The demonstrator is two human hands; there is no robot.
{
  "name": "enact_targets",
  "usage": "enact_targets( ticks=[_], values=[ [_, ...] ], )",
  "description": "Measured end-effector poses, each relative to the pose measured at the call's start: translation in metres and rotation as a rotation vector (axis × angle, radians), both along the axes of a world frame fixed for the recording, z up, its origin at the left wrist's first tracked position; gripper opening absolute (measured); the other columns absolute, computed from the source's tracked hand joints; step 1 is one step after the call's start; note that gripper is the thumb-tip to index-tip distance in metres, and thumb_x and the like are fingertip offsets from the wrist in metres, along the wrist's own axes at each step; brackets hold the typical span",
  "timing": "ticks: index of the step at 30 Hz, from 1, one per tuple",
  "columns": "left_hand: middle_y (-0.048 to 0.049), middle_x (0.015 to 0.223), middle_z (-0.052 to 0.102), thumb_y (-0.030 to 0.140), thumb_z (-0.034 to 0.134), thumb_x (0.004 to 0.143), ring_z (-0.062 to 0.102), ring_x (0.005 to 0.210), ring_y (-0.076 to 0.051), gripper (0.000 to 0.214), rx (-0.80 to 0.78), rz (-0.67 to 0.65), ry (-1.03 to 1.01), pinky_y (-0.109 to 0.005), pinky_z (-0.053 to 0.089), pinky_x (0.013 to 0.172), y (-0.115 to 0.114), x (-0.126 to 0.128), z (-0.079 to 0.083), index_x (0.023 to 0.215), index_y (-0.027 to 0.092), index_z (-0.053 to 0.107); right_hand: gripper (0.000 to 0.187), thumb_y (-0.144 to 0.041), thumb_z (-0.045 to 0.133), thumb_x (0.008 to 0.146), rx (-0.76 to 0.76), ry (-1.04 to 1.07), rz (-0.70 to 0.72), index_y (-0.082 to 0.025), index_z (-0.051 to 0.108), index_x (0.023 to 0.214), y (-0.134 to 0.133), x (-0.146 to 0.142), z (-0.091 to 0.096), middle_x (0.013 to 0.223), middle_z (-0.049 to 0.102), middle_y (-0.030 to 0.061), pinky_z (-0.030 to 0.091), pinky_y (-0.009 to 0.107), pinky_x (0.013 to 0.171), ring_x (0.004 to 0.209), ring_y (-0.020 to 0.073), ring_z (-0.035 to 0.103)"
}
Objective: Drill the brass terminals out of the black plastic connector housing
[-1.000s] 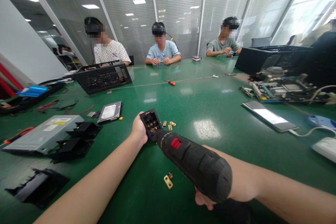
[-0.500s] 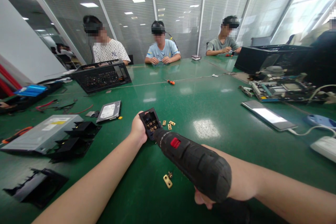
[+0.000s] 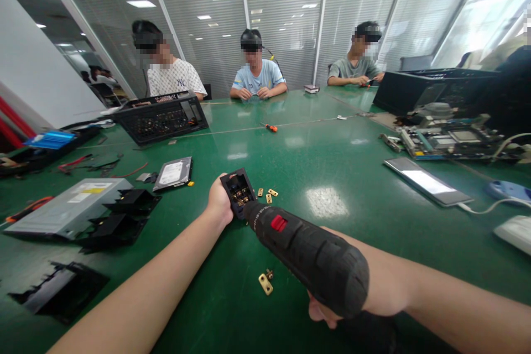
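Left hand [image 3: 219,202]: fingers closed around a black block [image 3: 244,177], held tilted just above or on the green table [image 3: 199,310], cannot tell which; brass fittings [image 3: 240,195] show inside its open face
Right hand [image 3: 321,311]: wrapped around the grip of a drill [image 3: 315,260], mostly hidden under the tool's body; red switch [image 3: 279,223] on top. Drill nose at the block's lower right edge; bit itself out of sight, contact cannot be told
Three small brass plates [image 3: 269,198] lie just beyond the drill nose, to the right of the block. A fourth plate [image 3: 265,284] lies nearer, left of the drill, a screw [image 3: 269,274] just beside it
Left side: hard drive [image 3: 174,173], label up; grey metal box [image 3: 70,207]; black housings [image 3: 118,224] against its right end; another housing [image 3: 58,290] nearer
Right side: phone [image 3: 425,180] with a white cable; circuit board [image 3: 452,138] beyond it
Mid-table, well apart: orange-handled screwdriver [image 3: 271,128]
Far side: three co-workers seated, the middle one in a light blue shirt [image 3: 259,74], both hands together over the table edge
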State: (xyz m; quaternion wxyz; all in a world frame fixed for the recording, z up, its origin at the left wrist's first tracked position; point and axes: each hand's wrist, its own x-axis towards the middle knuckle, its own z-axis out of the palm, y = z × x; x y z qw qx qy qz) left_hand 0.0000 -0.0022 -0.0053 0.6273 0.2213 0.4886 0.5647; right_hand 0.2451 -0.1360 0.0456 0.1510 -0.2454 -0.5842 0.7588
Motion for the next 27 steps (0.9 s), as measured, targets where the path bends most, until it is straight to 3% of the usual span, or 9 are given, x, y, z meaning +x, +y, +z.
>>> enact_targets(
  ticks=[4,7,12,19,27],
  values=[
    [-0.0082,0.063,0.065,0.035,0.047,0.082,0.066,0.056,-0.028,0.021,0.006,-0.007,0.001,-0.043,0.057,0.056,0.000,0.000,0.000,0.077,0.018,0.060,0.040,-0.019,0.095,0.063,0.101,0.028,-0.002,-0.012,0.074,0.096,0.000,0.000,-0.004,0.075,0.068,0.0001,0.053,0.017,0.052,0.061,0.0106,0.064],
    [-0.0085,0.063,0.065,0.037,0.045,0.083,0.067,0.056,-0.028,0.025,-0.004,-0.005,0.015,-0.042,0.057,0.054,0.000,0.001,0.001,0.077,0.018,0.060,0.032,-0.024,0.094,0.067,0.056,-0.030,0.002,-0.011,0.074,0.089,0.000,0.001,-0.004,0.065,0.065,-0.0012,0.053,0.019,0.055,0.061,0.0117,0.064],
    [-0.0065,0.063,0.065,0.035,0.049,0.082,0.066,0.056,-0.025,0.022,0.003,0.012,-0.005,-0.041,0.058,0.057,0.001,0.000,-0.002,0.079,0.018,0.061,0.042,-0.024,0.097,0.064,-0.050,-0.038,-0.032,-0.013,0.076,0.100,-0.003,0.001,0.001,0.073,0.069,0.0002,0.053,0.018,0.052,0.061,0.0111,0.064],
    [-0.0070,0.062,0.065,0.035,0.048,0.081,0.066,0.055,-0.026,0.021,-0.002,0.001,-0.010,-0.043,0.058,0.057,0.000,0.000,-0.001,0.077,0.019,0.060,0.042,-0.015,0.095,0.063,-0.073,-0.024,-0.003,-0.013,0.075,0.100,0.000,-0.001,0.003,0.074,0.069,-0.0009,0.054,0.017,0.053,0.059,0.0093,0.063],
    [-0.0060,0.061,0.064,0.036,0.050,0.081,0.065,0.054,-0.026,0.020,-0.006,0.009,-0.020,-0.042,0.057,0.056,0.001,0.001,-0.002,0.074,0.019,0.059,0.037,-0.022,0.093,0.068,-0.018,-0.083,-0.010,-0.013,0.074,0.099,-0.003,-0.002,0.007,0.073,0.065,-0.0026,0.052,0.017,0.051,0.058,0.0087,0.060]
  ],
)
